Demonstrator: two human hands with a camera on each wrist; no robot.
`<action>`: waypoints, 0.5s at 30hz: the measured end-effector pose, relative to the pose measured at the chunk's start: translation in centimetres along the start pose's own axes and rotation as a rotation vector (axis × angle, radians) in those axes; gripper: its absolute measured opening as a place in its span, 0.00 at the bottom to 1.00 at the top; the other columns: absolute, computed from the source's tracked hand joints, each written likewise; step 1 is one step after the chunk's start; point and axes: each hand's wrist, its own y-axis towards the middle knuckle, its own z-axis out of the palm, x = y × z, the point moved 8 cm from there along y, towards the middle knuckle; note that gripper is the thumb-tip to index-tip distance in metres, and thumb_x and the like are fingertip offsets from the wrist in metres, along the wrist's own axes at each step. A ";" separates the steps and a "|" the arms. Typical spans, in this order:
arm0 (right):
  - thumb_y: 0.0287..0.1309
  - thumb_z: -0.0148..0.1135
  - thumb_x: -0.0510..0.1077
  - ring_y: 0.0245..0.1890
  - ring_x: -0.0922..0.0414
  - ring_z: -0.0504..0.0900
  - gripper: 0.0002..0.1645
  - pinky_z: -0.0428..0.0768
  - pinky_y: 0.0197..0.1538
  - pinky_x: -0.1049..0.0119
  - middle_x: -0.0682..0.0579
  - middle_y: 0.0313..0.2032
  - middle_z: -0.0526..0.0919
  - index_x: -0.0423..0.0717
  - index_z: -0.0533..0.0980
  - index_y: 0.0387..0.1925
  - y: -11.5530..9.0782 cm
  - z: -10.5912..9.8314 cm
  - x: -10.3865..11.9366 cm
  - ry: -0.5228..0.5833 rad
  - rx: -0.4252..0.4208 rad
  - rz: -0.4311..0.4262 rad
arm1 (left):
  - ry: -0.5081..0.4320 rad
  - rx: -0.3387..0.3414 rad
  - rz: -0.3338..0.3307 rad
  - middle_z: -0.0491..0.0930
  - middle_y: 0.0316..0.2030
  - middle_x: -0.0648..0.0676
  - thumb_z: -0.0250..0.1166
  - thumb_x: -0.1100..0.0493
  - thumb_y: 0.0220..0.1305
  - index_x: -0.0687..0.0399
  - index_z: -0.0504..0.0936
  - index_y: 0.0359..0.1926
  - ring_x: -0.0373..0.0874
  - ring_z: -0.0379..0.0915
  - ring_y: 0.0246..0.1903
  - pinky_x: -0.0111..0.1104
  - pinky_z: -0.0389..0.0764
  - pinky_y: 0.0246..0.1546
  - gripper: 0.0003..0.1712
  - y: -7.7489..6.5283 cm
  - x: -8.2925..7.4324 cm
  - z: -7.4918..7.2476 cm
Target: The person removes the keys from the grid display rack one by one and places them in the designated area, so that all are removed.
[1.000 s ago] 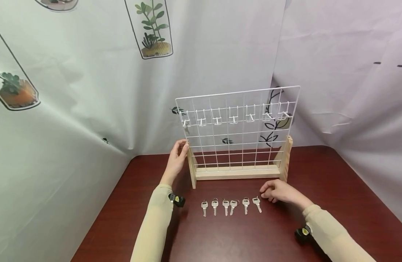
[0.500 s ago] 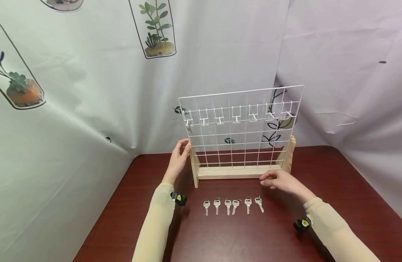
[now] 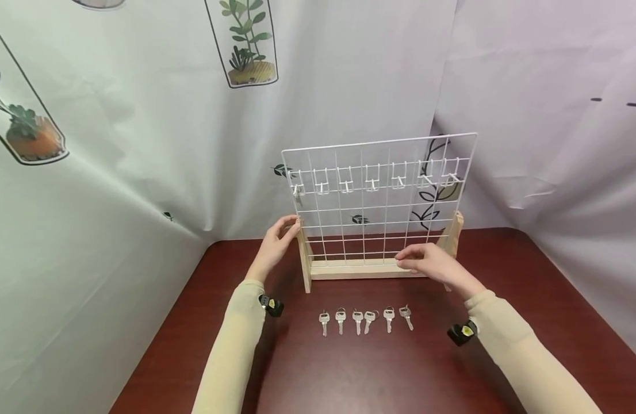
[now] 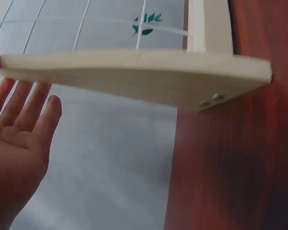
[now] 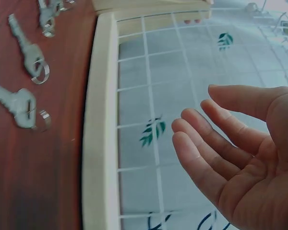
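Observation:
A white wire grid rack (image 3: 385,222) with a pale wooden base stands on the table. My left hand (image 3: 274,241) holds the top of its left wooden upright (image 4: 134,72), thumb on one side and fingers on the other in the left wrist view. My right hand (image 3: 430,262) hovers before the grid's lower right part; in the right wrist view its fingers (image 5: 201,167) are loosely bent with nothing between them. Several silver keys with split rings lie in a row in front, the rightmost key (image 3: 406,317) nearest the right hand. Something small and grey, apparently a key (image 3: 297,194), hangs at the leftmost hook.
A row of white hooks (image 3: 372,184) runs along the upper grid. The dark red table (image 3: 349,374) reaches back to a white curtain (image 3: 349,69) printed with plants, which also hangs along both sides.
My right hand has risen from beside the rightmost key, moving forward and left to in front of the grid. The left hand stays on the upright. The keys have not moved.

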 end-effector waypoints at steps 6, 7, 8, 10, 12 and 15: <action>0.65 0.67 0.44 0.37 0.54 0.86 0.15 0.85 0.44 0.59 0.44 0.42 0.87 0.36 0.83 0.47 0.8 -0.6 2.0 -0.004 -0.009 -0.029 | 0.017 0.082 -0.024 0.77 0.61 0.62 0.62 0.52 0.74 0.59 0.75 0.66 0.54 0.74 0.59 0.47 0.73 0.63 0.25 0.5 0.0 -0.6; 0.65 0.67 0.45 0.37 0.55 0.86 0.16 0.85 0.44 0.59 0.44 0.42 0.88 0.37 0.83 0.48 1.0 -0.7 2.3 -0.008 -0.012 -0.033 | 0.010 0.092 -0.029 0.77 0.61 0.62 0.62 0.52 0.74 0.58 0.75 0.66 0.54 0.74 0.59 0.47 0.73 0.63 0.25 0.6 0.1 -0.6; 0.66 0.67 0.46 0.37 0.56 0.86 0.17 0.84 0.45 0.59 0.44 0.43 0.88 0.38 0.83 0.49 1.1 -0.7 2.7 -0.005 -0.013 -0.035 | -0.003 0.101 -0.034 0.77 0.62 0.62 0.62 0.53 0.74 0.59 0.75 0.67 0.53 0.74 0.60 0.46 0.73 0.64 0.25 0.5 0.1 -0.7; 0.66 0.66 0.48 0.38 0.55 0.86 0.18 0.84 0.45 0.58 0.44 0.45 0.87 0.40 0.83 0.50 1.5 -0.7 3.3 0.008 -0.017 -0.037 | -0.040 0.117 -0.047 0.76 0.63 0.62 0.62 0.54 0.74 0.60 0.74 0.67 0.53 0.74 0.60 0.46 0.73 0.64 0.26 0.5 0.1 -0.8; 0.67 0.66 0.49 0.40 0.54 0.86 0.19 0.83 0.45 0.59 0.44 0.48 0.87 0.41 0.83 0.51 1.7 -0.7 3.9 0.025 -0.029 -0.036 | -0.080 0.132 -0.060 0.75 0.64 0.63 0.62 0.56 0.74 0.62 0.73 0.68 0.52 0.73 0.61 0.44 0.74 0.63 0.26 0.3 0.2 -0.8; 0.66 0.66 0.50 0.43 0.51 0.87 0.20 0.84 0.46 0.59 0.43 0.51 0.86 0.41 0.82 0.53 2.2 -0.7 4.8 0.068 -0.052 -0.037 | -0.111 0.154 -0.071 0.74 0.65 0.63 0.62 0.58 0.74 0.63 0.72 0.69 0.51 0.73 0.62 0.40 0.76 0.61 0.26 0.2 0.3 -0.9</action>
